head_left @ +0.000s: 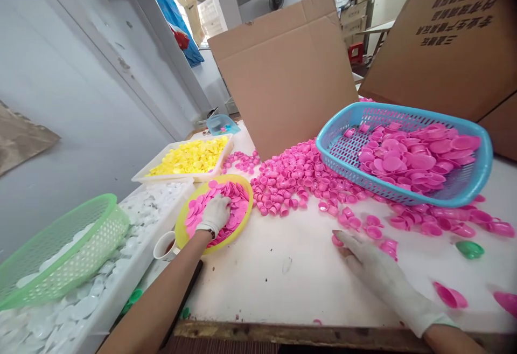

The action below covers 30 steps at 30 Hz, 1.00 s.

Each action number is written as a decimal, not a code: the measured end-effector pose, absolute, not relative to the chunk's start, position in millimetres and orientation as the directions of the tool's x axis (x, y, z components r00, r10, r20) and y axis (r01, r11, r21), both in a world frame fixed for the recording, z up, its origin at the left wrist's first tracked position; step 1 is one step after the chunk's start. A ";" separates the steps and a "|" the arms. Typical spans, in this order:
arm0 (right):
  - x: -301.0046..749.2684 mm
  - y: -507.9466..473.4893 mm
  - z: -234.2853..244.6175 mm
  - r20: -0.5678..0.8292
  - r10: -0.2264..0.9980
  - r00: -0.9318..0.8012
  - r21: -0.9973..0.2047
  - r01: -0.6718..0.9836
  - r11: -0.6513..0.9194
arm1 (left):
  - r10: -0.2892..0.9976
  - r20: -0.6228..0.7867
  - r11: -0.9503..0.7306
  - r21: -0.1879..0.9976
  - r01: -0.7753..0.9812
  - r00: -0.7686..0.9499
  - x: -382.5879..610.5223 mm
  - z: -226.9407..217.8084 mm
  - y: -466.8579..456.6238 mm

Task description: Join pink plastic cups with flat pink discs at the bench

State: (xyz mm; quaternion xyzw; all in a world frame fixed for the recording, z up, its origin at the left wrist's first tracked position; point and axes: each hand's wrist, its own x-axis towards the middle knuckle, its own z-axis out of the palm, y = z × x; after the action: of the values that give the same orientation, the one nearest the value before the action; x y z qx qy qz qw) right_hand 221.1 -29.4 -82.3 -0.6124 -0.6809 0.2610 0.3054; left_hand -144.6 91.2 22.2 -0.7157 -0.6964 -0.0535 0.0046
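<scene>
My left hand [215,214], in a white glove, rests fingers-down on the flat pink discs [234,206] that fill a yellow bowl [247,219]; its fingers look curled into the pile. My right hand [369,259], also gloved, lies flat on the white table [283,268] with its fingers stretched toward a few loose pink caps [369,230]. A heap of small pink caps [291,176] spreads across the table behind both hands. A blue basket [464,187] tilted at the right holds larger pink lids [407,154].
A white tray of yellow caps [189,157] and a white tray of white discs [149,208] stand at the left, with a green basket [60,257] on top. A small cup [165,246] sits by the yellow bowl. Cardboard sheets [286,74] stand behind. A green cap [469,249] lies right.
</scene>
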 end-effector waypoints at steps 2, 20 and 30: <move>222.0 -36.8 -88.8 0.075 0.988 -0.137 -0.655 0.740 0.153 | 0.991 0.133 -0.017 0.086 0.996 0.006 -147.7 24.0 89.3; 231.7 -41.1 21.6 -0.292 0.919 -0.264 -0.951 -0.023 -0.309 | 0.812 0.335 -0.522 0.782 0.341 0.477 35.8 16.8 -15.3; 242.4 -35.6 -40.8 -0.526 0.820 -0.227 -0.847 0.229 -0.480 | 0.781 -0.481 0.388 0.874 0.293 0.398 69.7 -39.6 -1.2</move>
State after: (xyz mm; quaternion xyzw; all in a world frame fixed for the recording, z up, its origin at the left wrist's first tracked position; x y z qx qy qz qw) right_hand 242.4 -35.6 -40.8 -0.5768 -0.4544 0.6381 0.2317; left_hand 69.7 -1.2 -39.6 -0.5207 -0.5158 -0.1866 -0.6543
